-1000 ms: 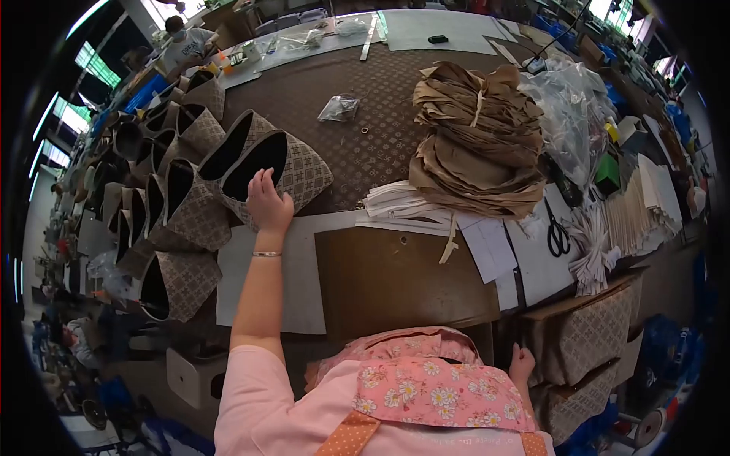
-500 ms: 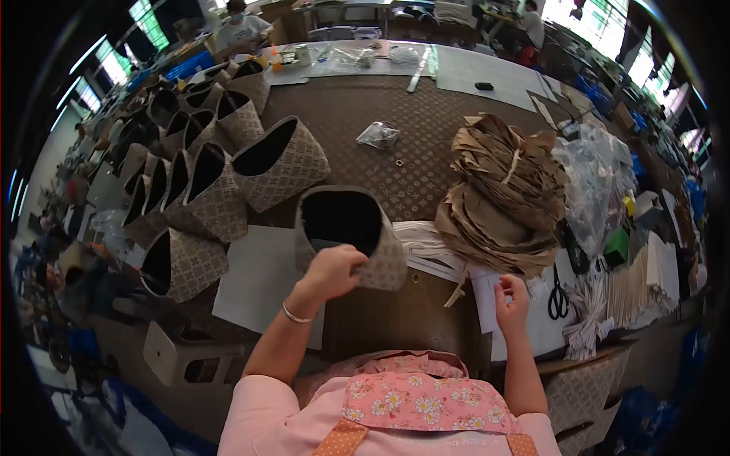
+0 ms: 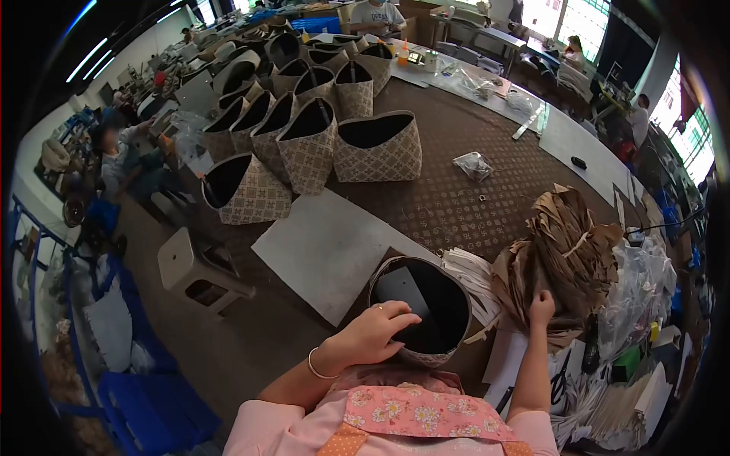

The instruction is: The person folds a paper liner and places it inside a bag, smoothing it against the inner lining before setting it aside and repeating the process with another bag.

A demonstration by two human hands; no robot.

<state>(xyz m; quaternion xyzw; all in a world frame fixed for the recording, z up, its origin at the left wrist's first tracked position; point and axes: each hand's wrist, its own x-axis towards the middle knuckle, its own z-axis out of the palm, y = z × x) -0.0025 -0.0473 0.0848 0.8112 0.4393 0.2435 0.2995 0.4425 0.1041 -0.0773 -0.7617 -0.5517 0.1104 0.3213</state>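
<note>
A round-mouthed patterned bag [image 3: 439,359] with a black lining stands close in front of me, its opening turned up toward me. My left hand [image 3: 372,332] is closed at its near left rim, fingers over the opening. Inside the bag, a flat grey panel [image 3: 401,287] shows beside those fingers. My right hand [image 3: 541,309] is closed at the near edge of a tied bundle of crumpled brown paper [image 3: 566,247]. Its fingertips are against the paper, and the exact pinch is small to see.
Several matching bags [image 3: 378,156] stand at the back left of the patterned table. A white board [image 3: 319,254] lies left of the near bag. White strips [image 3: 471,277], clear plastic [image 3: 639,289] and black scissors [image 3: 559,384] lie to the right. A stool [image 3: 194,266] stands at left.
My view has turned left. The bag has come nearer to my body and its mouth has tipped upward. My right hand has moved from beside the white paper onto the brown paper bundle.
</note>
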